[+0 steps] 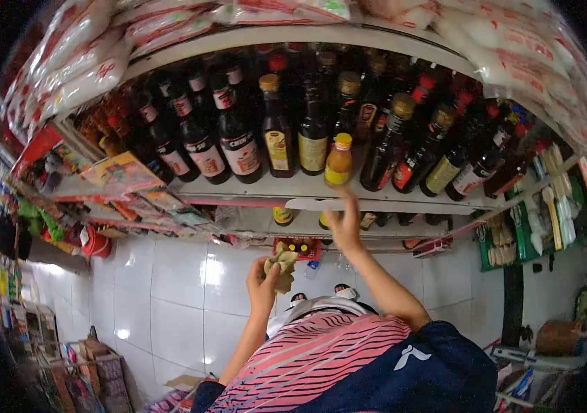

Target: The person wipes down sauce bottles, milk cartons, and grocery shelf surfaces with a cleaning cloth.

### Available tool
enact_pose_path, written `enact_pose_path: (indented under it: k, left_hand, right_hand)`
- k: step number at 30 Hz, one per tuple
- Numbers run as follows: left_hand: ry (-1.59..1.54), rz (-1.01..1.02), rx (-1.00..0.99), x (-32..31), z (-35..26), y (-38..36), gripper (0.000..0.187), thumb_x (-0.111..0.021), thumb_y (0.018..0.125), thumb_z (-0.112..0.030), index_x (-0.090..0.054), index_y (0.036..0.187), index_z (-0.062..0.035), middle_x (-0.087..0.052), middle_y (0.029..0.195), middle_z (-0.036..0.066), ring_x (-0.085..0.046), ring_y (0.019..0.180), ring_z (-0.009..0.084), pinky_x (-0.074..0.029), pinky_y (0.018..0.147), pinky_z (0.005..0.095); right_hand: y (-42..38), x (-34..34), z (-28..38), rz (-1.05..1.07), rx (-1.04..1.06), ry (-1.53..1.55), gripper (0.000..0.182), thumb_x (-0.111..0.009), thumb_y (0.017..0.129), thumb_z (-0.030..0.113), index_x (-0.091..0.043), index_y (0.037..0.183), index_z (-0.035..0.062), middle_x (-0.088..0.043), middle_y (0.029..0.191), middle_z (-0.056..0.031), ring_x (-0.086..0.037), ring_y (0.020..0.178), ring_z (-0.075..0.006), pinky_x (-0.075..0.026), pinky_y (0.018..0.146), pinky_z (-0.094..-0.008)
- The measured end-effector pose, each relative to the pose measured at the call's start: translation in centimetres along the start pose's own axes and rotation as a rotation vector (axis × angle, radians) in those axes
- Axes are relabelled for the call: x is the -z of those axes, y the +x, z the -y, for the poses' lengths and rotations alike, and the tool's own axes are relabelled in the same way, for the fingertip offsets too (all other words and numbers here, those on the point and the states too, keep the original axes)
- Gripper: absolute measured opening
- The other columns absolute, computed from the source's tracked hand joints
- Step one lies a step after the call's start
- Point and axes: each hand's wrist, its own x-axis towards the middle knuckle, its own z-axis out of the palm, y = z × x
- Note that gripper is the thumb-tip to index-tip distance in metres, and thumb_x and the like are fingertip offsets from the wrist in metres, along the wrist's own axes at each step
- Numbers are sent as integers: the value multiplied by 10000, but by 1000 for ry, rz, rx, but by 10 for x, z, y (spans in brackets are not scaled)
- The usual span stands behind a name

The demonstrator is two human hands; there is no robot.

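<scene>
My left hand point(261, 281) is closed on a crumpled yellowish cloth point(281, 267), held above the tiled floor. My right hand point(346, 224) reaches to the front edge of the shelf point(238, 195), just below a small orange bottle with a yellow cap point(339, 160). Its fingers are blurred, and whether they hold anything is unclear. Behind the small bottle stand dark bottles with cream labels point(312, 141). Dark bottles with pink labels point(240, 148) are to the left, and more dark bottles with gold caps point(388, 148) are to the right.
Plastic-wrapped packs point(87, 69) lie on the shelf above. A lower shelf holds more bottles point(283, 215). Under it is a red crate point(299, 248) on the floor. A red bucket point(96, 242) is at the left, and brushes point(553, 217) hang at the right.
</scene>
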Motion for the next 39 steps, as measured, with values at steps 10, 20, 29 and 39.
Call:
enact_pose_path:
  k: [10, 20, 29, 39]
  left_hand:
    - [-184, 625, 209, -104, 11, 17, 191, -544, 792, -137, -526, 939, -17, -542, 834, 30, -495, 767, 83, -395, 657, 200]
    - [-175, 608, -469, -211, -87, 102, 394, -591, 721, -54, -417, 1071, -4, -494, 990, 78, -485, 912, 139, -380, 804, 259]
    - [154, 411, -707, -284, -95, 158, 381, -678, 620, -151, -493, 922, -9, -597, 794, 105, -578, 740, 198, -431, 669, 299]
    - [65, 406, -731, -274, -75, 138, 421, -661, 589, -118, -480, 953, -11, -595, 838, 135, -577, 801, 269, -434, 697, 329]
  right_hand:
    - [-100, 67, 16, 175, -346, 176, 608, -686, 633, 125, -377, 1149, 34, -455, 1114, -153, -470, 1012, -263, -400, 826, -322]
    - [-149, 216, 0, -115, -495, -14, 431, -469, 578, -106, -494, 1001, -25, -541, 990, -132, -518, 929, -217, -394, 816, -280]
    - [-41, 283, 49, -200, -119, -184, 334, -437, 546, -121, -547, 840, -5, -538, 973, -129, -487, 969, -244, -350, 865, -323]
    - [130, 218, 83, -332, 479, -52, 259, -449, 581, -105, -528, 790, 26, -524, 948, -133, -496, 901, -261, -375, 808, -302]
